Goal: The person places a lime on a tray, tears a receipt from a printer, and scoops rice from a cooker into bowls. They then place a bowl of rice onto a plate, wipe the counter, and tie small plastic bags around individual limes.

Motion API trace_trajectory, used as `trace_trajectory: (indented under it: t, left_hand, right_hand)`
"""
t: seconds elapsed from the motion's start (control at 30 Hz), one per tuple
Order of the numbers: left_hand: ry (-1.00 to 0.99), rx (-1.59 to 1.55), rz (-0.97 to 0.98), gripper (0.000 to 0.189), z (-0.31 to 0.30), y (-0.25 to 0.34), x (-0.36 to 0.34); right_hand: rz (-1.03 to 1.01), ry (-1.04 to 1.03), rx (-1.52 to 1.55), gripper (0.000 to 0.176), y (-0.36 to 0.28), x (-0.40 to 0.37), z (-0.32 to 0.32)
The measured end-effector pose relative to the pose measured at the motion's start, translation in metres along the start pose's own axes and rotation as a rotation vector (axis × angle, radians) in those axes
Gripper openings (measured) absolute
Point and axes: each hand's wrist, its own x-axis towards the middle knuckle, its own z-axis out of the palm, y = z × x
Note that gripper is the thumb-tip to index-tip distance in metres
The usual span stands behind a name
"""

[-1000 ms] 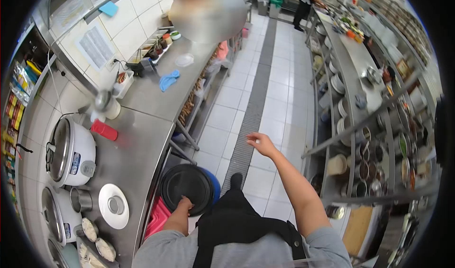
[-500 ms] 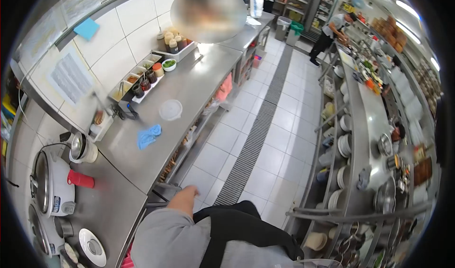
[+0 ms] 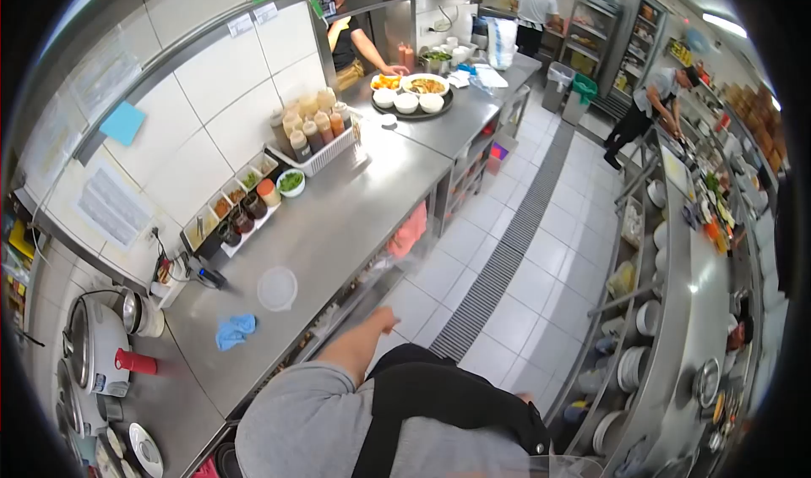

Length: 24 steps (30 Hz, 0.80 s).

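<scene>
My left hand (image 3: 384, 318) hangs low beside the steel counter (image 3: 338, 224), over the tiled floor; its fingers are too small and turned away to read. Just a bit of my right hand (image 3: 525, 398) shows at the right edge of my black apron (image 3: 448, 393), blurred. On the counter left of my left hand lie a blue cloth (image 3: 235, 332) and a round translucent lid (image 3: 277, 289). Further back stand sauce bottles (image 3: 312, 123) in a white basket and a small bowl of greens (image 3: 291, 182).
Behind the counter, a person (image 3: 359, 47) reaches to a tray (image 3: 414, 110) with bowls of food. Another person (image 3: 659, 106) works at the right counter (image 3: 659, 309); a third (image 3: 534, 9) stands at the back. Rice cookers (image 3: 97, 347) stand left; a floor drain (image 3: 515, 241) runs ahead.
The view has shifted, so the counter's items sit lower and further left. The tray of bowls and the person behind the counter now show clearly. Part of my right hand has come into view.
</scene>
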Motion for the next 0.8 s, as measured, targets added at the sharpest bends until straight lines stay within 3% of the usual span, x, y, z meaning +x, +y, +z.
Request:
trace_trajectory:
  t: [0.03,0.07,0.1,0.13,0.17,0.2,0.27,0.37,0.47,0.5,0.53,0.57,0.6,0.63,0.67,0.7,0.8]
  left_hand:
    - [-0.006,-0.204,-0.159,0.048,-0.002,-0.003,-0.015]
    - [-0.017,-0.417,-0.314,0.048,0.000,-0.005,-0.030]
    - [-0.056,-0.503,-0.371,0.050,-0.001,-0.018,-0.027]
    - [-0.098,-0.592,-0.426,0.051,0.002,-0.041,-0.026]
    - [-0.162,-0.672,-0.547,0.061,0.018,-0.080,0.007]
    - [-0.097,-0.806,-0.586,0.061,0.020,-0.100,0.011]
    - [0.066,-0.727,-0.720,0.055,0.003,-0.103,-0.005]
    - [0.027,-0.717,-0.780,0.055,-0.012,-0.106,0.000]
    - [-0.094,-0.715,-0.731,0.054,-0.034,-0.073,0.029]
    - [-0.131,-0.713,-0.703,0.054,-0.044,-0.059,0.044]
    - [-0.163,-0.702,-0.669,0.054,-0.054,-0.045,0.055]
    - [-0.182,-0.697,-0.636,0.054,-0.062,-0.033,0.070]
    - [-0.198,-0.696,-0.614,0.054,-0.074,-0.023,0.077]
    - [-0.205,-0.699,-0.603,0.054,-0.082,-0.015,0.084]
    - [-0.210,-0.703,-0.597,0.054,-0.090,-0.012,0.091]
    - [-0.217,-0.713,-0.601,0.054,-0.098,-0.008,0.097]
    - [-0.227,-0.753,-0.642,0.053,-0.112,0.002,0.102]
  right_hand:
    - [-0.045,0.163,-0.095,0.026,0.028,0.056,-0.017]
    - [0.364,0.390,0.487,0.025,0.006,0.095,-0.089]
    - [0.540,0.301,0.729,0.028,-0.027,0.125,-0.183]
    - [0.422,0.375,0.622,0.029,0.008,0.193,-0.191]
    - [0.373,0.324,0.618,0.021,0.032,0.261,-0.210]
    - [0.289,0.428,0.566,0.022,0.018,0.307,-0.255]
    - [0.201,0.471,0.579,0.029,-0.039,0.375,-0.358]
    - [0.009,0.517,0.741,0.028,-0.139,0.454,-0.455]
    - [-0.142,0.395,0.888,0.021,-0.191,0.541,-0.446]
    - [-0.037,0.296,0.946,0.020,-0.214,0.556,-0.438]
    - [0.060,0.072,0.902,0.024,-0.236,0.552,-0.442]
    - [-0.024,-0.007,0.768,0.030,-0.240,0.562,-0.420]
    - [-0.317,0.107,0.601,0.032,-0.172,0.641,-0.308]
    - [-0.334,-0.109,0.281,0.042,-0.171,0.630,-0.311]
    - [-0.312,-0.248,-0.002,0.045,-0.172,0.618,-0.319]
    - [-0.301,-0.433,-0.066,0.043,-0.149,0.615,-0.308]
    - [0.005,-0.701,0.020,0.043,-0.130,0.609,-0.329]
